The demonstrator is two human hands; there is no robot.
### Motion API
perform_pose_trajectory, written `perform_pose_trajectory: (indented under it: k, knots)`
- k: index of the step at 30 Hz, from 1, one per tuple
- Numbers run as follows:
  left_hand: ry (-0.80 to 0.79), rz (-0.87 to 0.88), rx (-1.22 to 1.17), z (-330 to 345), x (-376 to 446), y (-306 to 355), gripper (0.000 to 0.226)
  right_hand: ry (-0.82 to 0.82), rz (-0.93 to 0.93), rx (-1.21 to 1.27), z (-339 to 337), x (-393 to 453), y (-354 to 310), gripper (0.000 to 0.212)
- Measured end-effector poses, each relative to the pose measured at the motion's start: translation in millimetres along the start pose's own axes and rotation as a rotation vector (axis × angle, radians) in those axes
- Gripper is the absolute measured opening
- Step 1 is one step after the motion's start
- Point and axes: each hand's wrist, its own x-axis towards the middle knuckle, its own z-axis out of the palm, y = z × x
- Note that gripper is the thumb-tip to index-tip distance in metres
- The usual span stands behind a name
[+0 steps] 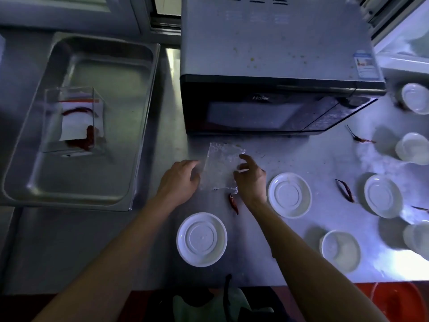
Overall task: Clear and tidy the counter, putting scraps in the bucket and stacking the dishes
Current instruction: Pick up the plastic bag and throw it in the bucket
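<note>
A crumpled clear plastic sheet (219, 167) lies on the steel counter in front of the microwave. My left hand (178, 180) holds its left edge with curled fingers. My right hand (251, 178) pinches its right edge between thumb and fingers. A dried red chili (233, 203) lies just below the sheet, and others (344, 190) (359, 137) are scattered to the right. White dishes sit apart on the counter: one near me (201, 239), one by my right wrist (289, 195), several more at the right (383, 196). A red bucket (399, 300) shows below the counter's front edge at the bottom right.
A black microwave (267, 105) stands at the back centre. On the left, a large steel tray (141, 108) holds a clear box (74, 119) with paper and red chilies. Dark and green cloth (220, 303) hangs at the front edge.
</note>
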Motion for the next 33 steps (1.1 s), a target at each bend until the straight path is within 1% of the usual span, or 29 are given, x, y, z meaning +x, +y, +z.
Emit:
perform_pose_trajectory:
  k: [4,7,11,14,19,26,30,33]
  knots:
    - [-0.009,0.041,0.025,5,3,24,0.041,0.074,0.086,0.024,-35,-14,20,0.044]
    - [-0.017,0.092,0.039,12,3,49,0.04,0.151,0.104,0.047,-63,-26,35,0.045]
    - [-0.039,0.19,0.074,28,-3,96,0.041,0.231,0.158,0.122,-106,-46,59,0.047]
    - [-0.071,0.283,0.137,47,-14,137,0.042,0.28,0.156,0.135,-140,-66,82,0.046]
    - [-0.117,0.376,0.211,82,-49,206,0.043,0.366,0.156,0.114,-200,-110,127,0.044]
    - [-0.186,0.519,0.244,136,-111,303,0.043,0.547,0.198,0.197,-294,-190,200,0.05]
    - [-0.222,0.635,0.29,177,-144,358,0.041,0.68,0.251,0.287,-341,-239,252,0.051]
    - [-0.267,0.723,0.324,211,-168,396,0.043,0.766,0.292,0.292,-371,-273,289,0.049]
